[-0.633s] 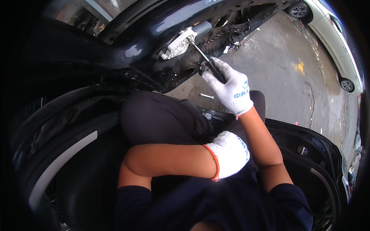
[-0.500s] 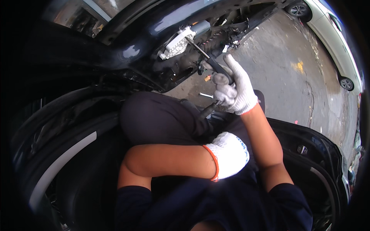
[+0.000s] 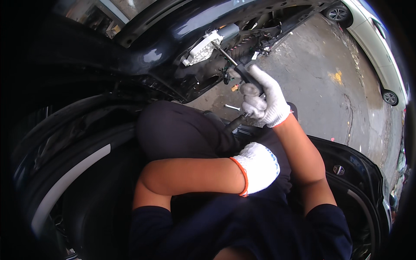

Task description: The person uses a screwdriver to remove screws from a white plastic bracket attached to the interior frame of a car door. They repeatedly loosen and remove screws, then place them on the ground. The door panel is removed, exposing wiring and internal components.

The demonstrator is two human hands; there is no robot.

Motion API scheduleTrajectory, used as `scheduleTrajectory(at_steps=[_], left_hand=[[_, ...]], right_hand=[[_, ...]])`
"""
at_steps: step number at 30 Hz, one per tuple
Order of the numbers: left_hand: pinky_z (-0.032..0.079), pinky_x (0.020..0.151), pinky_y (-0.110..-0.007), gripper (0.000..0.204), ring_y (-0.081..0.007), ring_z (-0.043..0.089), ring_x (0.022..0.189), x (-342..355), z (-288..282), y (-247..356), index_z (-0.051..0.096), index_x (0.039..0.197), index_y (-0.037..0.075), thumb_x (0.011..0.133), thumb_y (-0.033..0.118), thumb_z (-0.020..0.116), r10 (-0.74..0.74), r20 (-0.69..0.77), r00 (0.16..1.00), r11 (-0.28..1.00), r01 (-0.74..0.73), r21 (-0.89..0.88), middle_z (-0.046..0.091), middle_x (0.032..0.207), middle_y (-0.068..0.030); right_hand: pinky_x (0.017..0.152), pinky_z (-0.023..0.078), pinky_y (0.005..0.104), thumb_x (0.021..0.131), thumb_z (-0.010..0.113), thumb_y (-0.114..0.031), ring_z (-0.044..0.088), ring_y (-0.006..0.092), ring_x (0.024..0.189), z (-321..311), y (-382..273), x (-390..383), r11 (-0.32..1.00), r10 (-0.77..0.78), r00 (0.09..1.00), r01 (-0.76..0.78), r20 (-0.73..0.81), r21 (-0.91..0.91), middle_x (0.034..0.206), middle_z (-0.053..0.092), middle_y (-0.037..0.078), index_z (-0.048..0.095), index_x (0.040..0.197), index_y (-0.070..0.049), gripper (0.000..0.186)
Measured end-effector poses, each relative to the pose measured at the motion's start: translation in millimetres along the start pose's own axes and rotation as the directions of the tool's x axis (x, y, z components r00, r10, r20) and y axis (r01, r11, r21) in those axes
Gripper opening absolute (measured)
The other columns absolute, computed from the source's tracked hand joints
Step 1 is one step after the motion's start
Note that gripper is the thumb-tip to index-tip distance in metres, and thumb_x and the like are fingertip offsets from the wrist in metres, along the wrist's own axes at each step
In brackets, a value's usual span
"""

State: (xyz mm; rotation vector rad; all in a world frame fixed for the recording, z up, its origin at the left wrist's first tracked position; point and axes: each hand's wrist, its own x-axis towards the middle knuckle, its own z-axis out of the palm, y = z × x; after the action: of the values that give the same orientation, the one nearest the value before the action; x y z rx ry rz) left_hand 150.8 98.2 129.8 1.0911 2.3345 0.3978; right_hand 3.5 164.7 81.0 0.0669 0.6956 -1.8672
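Note:
My right hand (image 3: 264, 102), in a white knit glove, is closed around the black handle of a screwdriver (image 3: 245, 74). The steel shaft runs up and left, its tip against a white ribbed motor housing (image 3: 203, 50) with a grey cylinder, on the black door panel. Below that hand juts another dark handle (image 3: 235, 125), seemingly also against its fingers; what tool it belongs to is unclear. My left hand (image 3: 259, 168), gloved in white with an orange cuff, lies across my lap near my right thigh. Its fingers are turned away and hidden.
The opened black car door (image 3: 173, 32) arches ahead of me, with loose wiring (image 3: 260, 45) along it. A small wrench (image 3: 232, 107) and an orange piece (image 3: 235, 88) lie beyond my knees. Outside to the right, a pale car (image 3: 377, 47) stands on grey pavement (image 3: 316, 91).
The view has shifted slightly. My left forearm and hand sit a little higher in the picture. The screwdriver stays at the white housing, still in my right hand.

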Motion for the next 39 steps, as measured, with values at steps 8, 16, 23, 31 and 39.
scheduleTrajectory(at_steps=[8, 16, 23, 31, 39], left_hand=[[0.055, 0.061, -0.045, 0.018, -0.0298, 0.074, 0.075, 0.1, 5.5, -7.2, 0.071, 0.092, 0.004, 0.095, 0.016, 0.058, -0.017, -0.080, 0.997, 1.000, 0.016, -0.014, 0.074, 0.079, -0.0122], [0.055, 0.060, -0.045, 0.016, -0.0298, 0.074, 0.072, 2.4, 5.8, -5.9, 0.070, 0.089, 0.005, 0.092, 0.016, 0.060, -0.015, -0.051, 0.999, 1.000, 0.015, 0.001, 0.074, 0.076, -0.0122], [0.055, 0.059, -0.044, 0.014, -0.0289, 0.074, 0.072, 1.1, 8.8, -8.0, 0.070, 0.089, 0.005, 0.090, 0.016, 0.062, -0.010, -0.110, 0.994, 1.000, 0.007, -0.022, 0.073, 0.075, -0.0121], [0.055, 0.059, -0.045, 0.015, -0.0302, 0.074, 0.072, 2.7, 8.4, -9.4, 0.072, 0.088, 0.005, 0.089, 0.016, 0.063, -0.024, -0.089, 0.996, 1.000, 0.023, -0.013, 0.074, 0.076, -0.0127], [0.054, 0.058, -0.045, 0.017, -0.0265, 0.075, 0.076, 6.0, 7.3, -5.5, 0.082, 0.090, 0.010, 0.086, 0.018, 0.068, -0.119, 0.020, 0.993, 0.993, 0.119, 0.003, 0.078, 0.082, -0.0060]], right_hand=[[0.054, 0.052, 0.0337, 0.099, 0.072, -0.036, 0.065, 0.0195, 0.053, -9.4, 34.4, 28.8, -0.207, -0.751, 0.575, 0.261, 0.324, -0.943, 0.076, 0.071, 0.008, 0.066, 0.133, -0.002, 0.049], [0.041, 0.034, 0.0284, 0.108, 0.059, -0.037, 0.035, 0.0118, 0.037, -6.3, 9.4, 5.6, 1.000, -0.013, 0.999, 0.012, -0.035, -0.019, 0.068, 0.061, 0.001, 0.069, 0.124, -0.002, 0.040], [0.049, 0.050, 0.0326, 0.097, 0.076, -0.030, 0.060, 0.0127, 0.052, -0.8, 27.1, 23.8, 0.107, -0.755, 0.646, 0.294, 0.115, -0.950, 0.071, 0.066, 0.003, 0.068, 0.128, -0.001, 0.043], [0.036, 0.029, 0.0267, 0.107, 0.061, -0.035, 0.034, 0.0091, 0.034, -0.1, 1.1, 7.9, 0.964, -0.061, 0.992, 0.030, -0.111, -0.263, 0.065, 0.061, 0.001, 0.068, 0.121, -0.005, 0.033], [0.044, 0.040, 0.0278, 0.101, 0.068, -0.025, 0.049, 0.0121, 0.046, -0.9, 8.8, 12.5, 0.592, -0.416, 0.908, 0.312, 0.051, -0.743, 0.075, 0.065, 0.003, 0.065, 0.133, -0.002, 0.040]])
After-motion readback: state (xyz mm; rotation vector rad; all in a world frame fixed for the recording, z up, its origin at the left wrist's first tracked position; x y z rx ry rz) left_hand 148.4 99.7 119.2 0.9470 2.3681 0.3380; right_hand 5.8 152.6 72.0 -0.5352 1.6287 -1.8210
